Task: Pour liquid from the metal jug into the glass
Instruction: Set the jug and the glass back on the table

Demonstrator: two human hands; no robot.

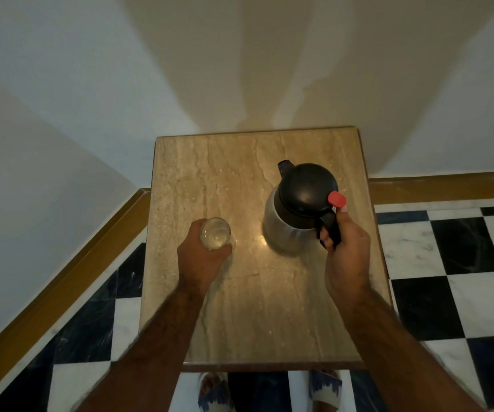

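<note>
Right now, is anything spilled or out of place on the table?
Nothing stands out. No spill shows on the table. The jug stands upright in the right hand; the left hand holds the glass.

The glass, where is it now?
The glass is on the table's left side, held in the left hand, left of the metal jug.

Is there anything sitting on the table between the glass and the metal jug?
No. In the head view, only bare table top separates the glass, gripped by the left hand, from the metal jug, held by the right hand.
</note>
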